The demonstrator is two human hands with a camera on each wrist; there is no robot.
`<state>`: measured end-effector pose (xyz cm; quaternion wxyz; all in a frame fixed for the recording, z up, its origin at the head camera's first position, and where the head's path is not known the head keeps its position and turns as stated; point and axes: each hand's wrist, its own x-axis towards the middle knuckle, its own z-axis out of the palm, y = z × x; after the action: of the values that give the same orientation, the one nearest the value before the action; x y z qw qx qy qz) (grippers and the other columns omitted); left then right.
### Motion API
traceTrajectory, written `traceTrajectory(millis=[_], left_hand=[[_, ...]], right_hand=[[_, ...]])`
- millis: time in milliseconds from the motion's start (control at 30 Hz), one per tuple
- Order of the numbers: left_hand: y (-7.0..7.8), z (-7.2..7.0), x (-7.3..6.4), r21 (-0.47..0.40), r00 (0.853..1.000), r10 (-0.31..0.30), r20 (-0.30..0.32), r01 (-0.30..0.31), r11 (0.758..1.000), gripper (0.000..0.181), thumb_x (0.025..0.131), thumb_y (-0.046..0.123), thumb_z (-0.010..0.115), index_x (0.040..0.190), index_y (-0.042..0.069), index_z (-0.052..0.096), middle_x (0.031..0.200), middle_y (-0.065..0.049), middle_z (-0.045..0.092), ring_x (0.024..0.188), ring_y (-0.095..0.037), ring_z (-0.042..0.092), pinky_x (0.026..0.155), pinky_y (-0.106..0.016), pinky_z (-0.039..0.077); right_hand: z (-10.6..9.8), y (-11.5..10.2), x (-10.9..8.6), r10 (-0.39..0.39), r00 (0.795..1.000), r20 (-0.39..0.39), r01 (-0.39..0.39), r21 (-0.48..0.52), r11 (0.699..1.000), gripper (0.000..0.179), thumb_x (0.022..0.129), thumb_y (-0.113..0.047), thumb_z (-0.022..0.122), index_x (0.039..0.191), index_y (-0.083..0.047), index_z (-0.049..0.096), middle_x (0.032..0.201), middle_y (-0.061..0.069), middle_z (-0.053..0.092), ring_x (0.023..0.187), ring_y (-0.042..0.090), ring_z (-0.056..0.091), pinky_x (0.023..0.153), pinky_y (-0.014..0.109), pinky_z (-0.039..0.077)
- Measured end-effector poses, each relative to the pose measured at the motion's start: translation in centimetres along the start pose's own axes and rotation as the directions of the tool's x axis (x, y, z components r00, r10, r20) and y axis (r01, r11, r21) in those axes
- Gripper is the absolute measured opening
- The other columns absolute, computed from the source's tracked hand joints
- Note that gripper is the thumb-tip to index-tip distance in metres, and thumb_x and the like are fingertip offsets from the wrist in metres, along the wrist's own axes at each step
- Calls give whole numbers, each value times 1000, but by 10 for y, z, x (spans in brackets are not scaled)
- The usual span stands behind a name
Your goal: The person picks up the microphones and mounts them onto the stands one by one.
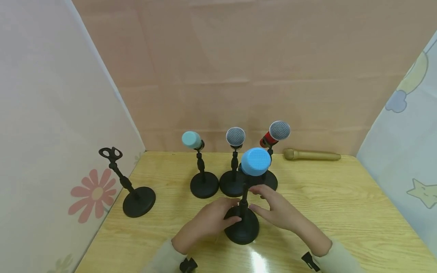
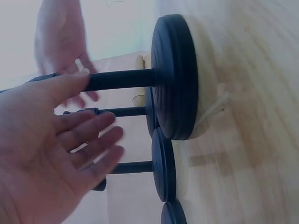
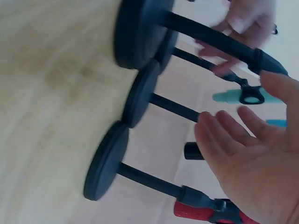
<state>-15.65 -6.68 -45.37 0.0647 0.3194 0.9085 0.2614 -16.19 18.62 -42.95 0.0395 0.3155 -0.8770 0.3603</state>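
A microphone with a bright blue head (image 1: 256,162) stands upright in a black desk stand (image 1: 243,234) at the front middle of the table. My left hand (image 1: 212,218) is at the left of the stand's pole, fingers loosely extended; in the left wrist view its thumb lies against or just beside the pole (image 2: 124,79). On the other side, my right hand (image 1: 279,209) has its fingers spread, and its thumb is close to the pole's upper joint in the right wrist view. Whether either hand touches the pole is hard to tell. Neither hand's fingers curl round it.
Behind stand a teal-headed microphone (image 1: 192,140), a silver-mesh one (image 1: 235,137) and a red one (image 1: 280,131), each on a black stand. A stand without a microphone (image 1: 139,201) is at the left. A tan microphone (image 1: 312,154) lies along the back edge.
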Motion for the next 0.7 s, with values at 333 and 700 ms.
traceTrajectory(millis=[333,700], left_hand=[[4,-8,2,-141,982,139,-127,-157,978,50,102,43,59,143,16,55,134,2,61,119,-11,60,99,-28,52],[11,-7,7,-321,974,175,-143,-213,923,38,106,32,55,137,10,57,134,-2,62,123,-11,60,102,-26,50]], right_hand=[[20,6,-9,109,934,339,-98,-51,994,66,96,-30,72,152,-9,42,152,11,48,137,33,50,106,54,46],[39,8,-17,104,913,393,-5,-246,969,78,93,-35,74,155,-3,38,159,15,39,133,33,54,100,47,52]])
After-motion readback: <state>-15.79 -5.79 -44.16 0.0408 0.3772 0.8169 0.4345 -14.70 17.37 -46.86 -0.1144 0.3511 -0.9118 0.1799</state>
